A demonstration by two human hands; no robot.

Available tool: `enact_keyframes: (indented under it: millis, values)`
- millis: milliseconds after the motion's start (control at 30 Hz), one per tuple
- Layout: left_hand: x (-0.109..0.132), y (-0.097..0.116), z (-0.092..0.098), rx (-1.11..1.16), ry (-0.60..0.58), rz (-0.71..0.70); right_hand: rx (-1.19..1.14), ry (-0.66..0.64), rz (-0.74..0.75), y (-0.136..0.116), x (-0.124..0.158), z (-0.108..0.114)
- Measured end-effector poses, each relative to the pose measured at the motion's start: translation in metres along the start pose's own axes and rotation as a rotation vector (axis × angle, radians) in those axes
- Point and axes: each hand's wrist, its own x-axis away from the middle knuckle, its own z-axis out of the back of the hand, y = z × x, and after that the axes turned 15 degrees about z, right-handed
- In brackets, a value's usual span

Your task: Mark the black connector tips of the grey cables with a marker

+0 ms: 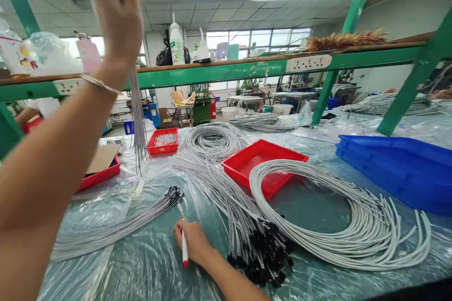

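Note:
My left hand (122, 14) is raised high at the upper left, partly cut off by the frame's top edge. It is closed around a bundle of thin grey cables (138, 122), whose ends hang down behind my wrist. My right hand (193, 240) rests low over the table, its fingers closed on a white marker pen (184, 247) with a red end. Just beyond it, a bunch of grey cables with black tips (151, 218) lies on the plastic-covered table. To the right of this hand is a larger pile of black-ended cables (261, 244).
A thick coil of pale cables (318, 240) overlaps a red tray (243, 162). A blue tray (395, 169) stands at the right. A small red tray (163, 148) holds tiny parts. A green shelf beam (226, 71) with bottles on it crosses above the table.

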Motion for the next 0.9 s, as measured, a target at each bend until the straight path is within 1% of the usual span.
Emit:
enact_keyframes:
  millis: [33, 67, 133, 200, 233, 300, 367, 433, 467, 500, 567, 700, 733, 767, 833, 900]
  values:
    - [-0.021, 0.007, -0.002, -0.036, 0.007, -0.079, 0.071, -0.027, 0.009, -0.003, 0.000, 0.001]
    - [-0.041, 0.015, -0.006, -0.064, 0.011, -0.156, 0.174, -0.080, 0.018, -0.005, 0.000, 0.002]
    - [-0.079, 0.034, -0.021, -0.103, 0.009, -0.302, 0.319, -0.182, 0.031, -0.008, -0.002, 0.005]
    - [-0.103, 0.052, -0.046, -0.119, -0.004, -0.405, 0.369, -0.244, 0.046, -0.008, -0.004, 0.009]
    - [-0.108, 0.061, -0.062, -0.126, -0.018, -0.450, 0.375, -0.263, 0.051, -0.007, -0.005, 0.011]
    - [-0.107, 0.078, -0.098, -0.138, -0.064, -0.546, 0.381, -0.299, 0.053, -0.004, -0.007, 0.013]
    - [-0.095, 0.092, -0.133, -0.139, -0.155, -0.707, 0.390, -0.328, 0.061, -0.001, -0.008, 0.013]
    - [-0.081, 0.103, -0.161, -0.105, -0.249, -0.787, 0.397, -0.346, 0.079, 0.001, -0.008, 0.013]
    - [-0.077, 0.107, -0.170, -0.072, -0.295, -0.790, 0.394, -0.351, 0.092, 0.002, -0.007, 0.012]
    - [-0.075, 0.110, -0.176, -0.042, -0.335, -0.781, 0.387, -0.357, 0.103, 0.003, -0.007, 0.012]
    - [-0.075, 0.113, -0.180, 0.008, -0.389, -0.750, 0.377, -0.363, 0.111, 0.004, -0.008, 0.012]
    - [-0.079, 0.113, -0.174, 0.125, -0.388, -0.726, 0.333, -0.392, 0.117, 0.006, -0.008, 0.011]
    - [-0.077, 0.112, -0.173, 0.167, -0.408, -0.718, 0.318, -0.403, 0.123, 0.006, -0.009, 0.011]
    - [-0.075, 0.112, -0.172, 0.211, -0.449, -0.710, 0.307, -0.410, 0.127, 0.006, -0.009, 0.011]
    - [-0.069, 0.111, -0.172, 0.293, -0.575, -0.698, 0.318, -0.419, 0.127, 0.006, -0.011, 0.012]
    - [-0.066, 0.110, -0.170, 0.363, -0.670, -0.662, 0.321, -0.469, 0.111, 0.005, -0.013, 0.014]
